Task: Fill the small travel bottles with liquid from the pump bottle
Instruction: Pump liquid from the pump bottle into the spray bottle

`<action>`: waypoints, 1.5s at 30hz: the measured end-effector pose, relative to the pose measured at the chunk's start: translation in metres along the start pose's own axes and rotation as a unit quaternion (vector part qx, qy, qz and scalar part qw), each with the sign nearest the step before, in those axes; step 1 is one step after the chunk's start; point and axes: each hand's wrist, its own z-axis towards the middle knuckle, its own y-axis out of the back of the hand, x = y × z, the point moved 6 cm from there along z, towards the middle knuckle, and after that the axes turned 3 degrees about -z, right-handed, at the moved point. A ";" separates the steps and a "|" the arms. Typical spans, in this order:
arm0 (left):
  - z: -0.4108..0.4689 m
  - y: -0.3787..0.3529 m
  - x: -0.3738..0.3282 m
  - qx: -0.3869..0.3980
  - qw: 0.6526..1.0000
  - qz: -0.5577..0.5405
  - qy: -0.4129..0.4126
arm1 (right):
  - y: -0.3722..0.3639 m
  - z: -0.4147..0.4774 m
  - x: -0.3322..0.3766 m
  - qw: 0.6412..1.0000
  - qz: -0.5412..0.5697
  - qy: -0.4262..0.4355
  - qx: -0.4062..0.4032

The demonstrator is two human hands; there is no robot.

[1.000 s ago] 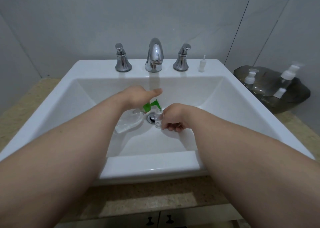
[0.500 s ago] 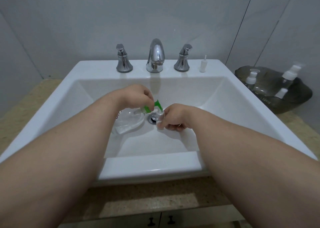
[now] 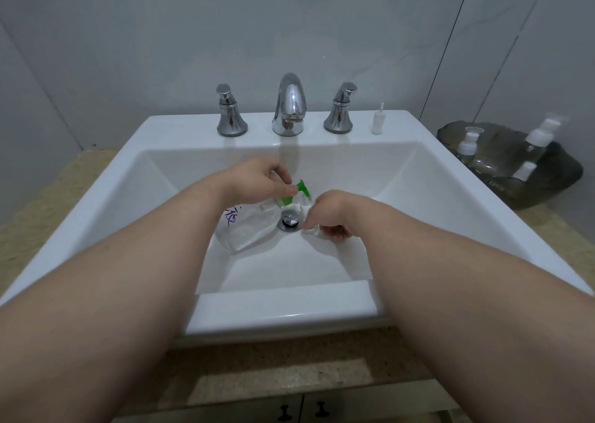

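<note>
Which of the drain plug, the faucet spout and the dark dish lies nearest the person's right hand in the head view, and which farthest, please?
From the right hand:
1. Drain plug, just left of it in the basin.
2. Faucet spout, behind it on the back ledge.
3. Dark dish, far right on the counter.

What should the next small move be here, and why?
Probably press the green pump head down with the left hand: its nozzle seems to sit at the mouth of the small travel bottle, which the right hand holds beside the drain in the sink. The bottle's fill level cannot be told.
</note>
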 end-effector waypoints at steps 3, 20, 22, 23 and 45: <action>0.002 -0.001 0.002 -0.004 1.000 0.018 0.006 | -0.001 0.000 -0.001 1.000 -0.003 -0.006 0.001; 0.000 -0.002 0.010 0.005 0.986 0.082 0.142 | -0.003 -0.003 0.004 0.999 0.032 -0.010 0.012; 0.001 -0.002 0.012 -0.013 0.987 0.059 0.151 | -0.003 -0.006 0.006 0.998 0.057 -0.007 0.018; 0.001 -0.002 0.012 -0.021 0.987 0.051 0.153 | -0.003 -0.008 0.007 0.997 0.071 -0.005 0.022; 0.008 -0.001 0.023 -0.046 0.988 0.062 0.136 | -0.010 -0.022 0.009 0.995 0.074 0.014 0.065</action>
